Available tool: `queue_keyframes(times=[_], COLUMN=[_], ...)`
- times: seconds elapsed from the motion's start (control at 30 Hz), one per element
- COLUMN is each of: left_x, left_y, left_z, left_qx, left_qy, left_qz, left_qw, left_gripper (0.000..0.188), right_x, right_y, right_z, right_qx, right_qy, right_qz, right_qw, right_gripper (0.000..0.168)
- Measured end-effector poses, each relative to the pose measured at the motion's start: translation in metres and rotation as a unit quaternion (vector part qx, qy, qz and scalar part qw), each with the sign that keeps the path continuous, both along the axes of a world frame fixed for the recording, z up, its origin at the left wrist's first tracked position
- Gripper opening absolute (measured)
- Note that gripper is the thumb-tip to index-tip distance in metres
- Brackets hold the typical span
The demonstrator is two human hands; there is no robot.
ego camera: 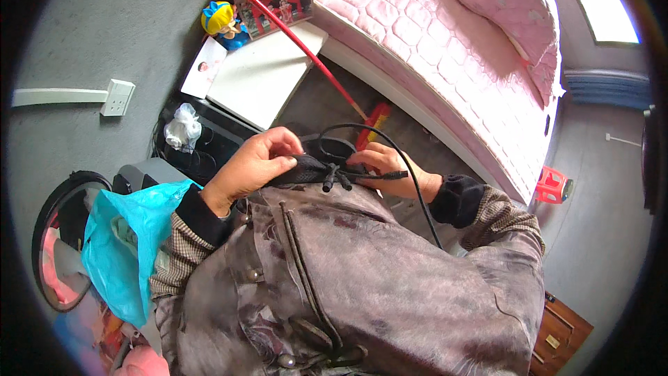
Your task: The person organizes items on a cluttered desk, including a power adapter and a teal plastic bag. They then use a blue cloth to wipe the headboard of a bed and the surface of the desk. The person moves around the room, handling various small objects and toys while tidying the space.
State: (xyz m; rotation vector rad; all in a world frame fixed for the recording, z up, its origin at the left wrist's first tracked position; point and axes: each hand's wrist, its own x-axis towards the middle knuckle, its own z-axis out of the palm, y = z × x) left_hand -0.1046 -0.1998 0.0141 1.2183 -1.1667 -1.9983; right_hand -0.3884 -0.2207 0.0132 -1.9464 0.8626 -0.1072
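In front of my waist is a black fabric item (308, 169) with short knotted cord ends; its exact kind cannot be told. My left hand (255, 162) pinches its left edge between thumb and bent fingers. On the other side, my right hand (389, 162) grips the item, its fingertips partly hidden behind the black material. A thin black cord (412, 167) arcs over the right hand and runs down beside the right sleeve. Another dark cord end (399, 174) sticks out across that hand. Below both hands spreads my grey-brown patterned garment (365, 271) with a drawstring.
Ahead, a red-handled broom (313, 57) leans between a white cabinet (261, 83) and a bed (417, 36) with pink quilted bedding. To the left are a turquoise plastic bag (115, 250) and a round mirror (39, 261). A red stool (551, 185) stands at the right.
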Motion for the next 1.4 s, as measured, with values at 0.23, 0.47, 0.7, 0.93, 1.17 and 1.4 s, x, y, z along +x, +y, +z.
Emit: queue_keyframes(times=[0.23,0.47,0.7,0.93,1.17,1.4], left_x=[-0.001,0.060,0.045,0.040,0.027,0.015], left_y=[-0.013,0.068,0.094,0.132,0.132,0.084], left_z=[-0.022,-0.065,-0.071,-0.071,-0.079,-0.076], left_qx=[-0.300,-0.053,-0.141,-0.008,-0.128,-0.123], left_qy=[-0.225,-0.144,-0.116,-0.192,-0.239,-0.345], left_qz=[0.085,0.059,0.095,0.174,0.219,0.107], left_qw=[0.923,0.986,0.979,0.966,0.937,0.924], left_gripper=[0.011,0.024,0.021,0.021,0.029,0.026], right_x=[-0.007,-0.042,0.125,0.222,0.238,0.238], right_y=[-0.008,-0.106,-0.145,-0.056,-0.070,-0.103], right_z=[-0.019,-0.014,-0.017,-0.076,-0.068,-0.042], right_qx=[0.156,-0.084,0.007,0.052,-0.127,-0.269], right_qy=[-0.013,0.205,-0.069,-0.142,-0.083,-0.207], right_qz=[-0.146,0.029,0.389,0.624,0.719,0.735], right_qw=[0.977,0.975,0.919,0.767,0.678,0.588], right_gripper=[0.018,0.015,0.018,0.022,0.018,0.014])
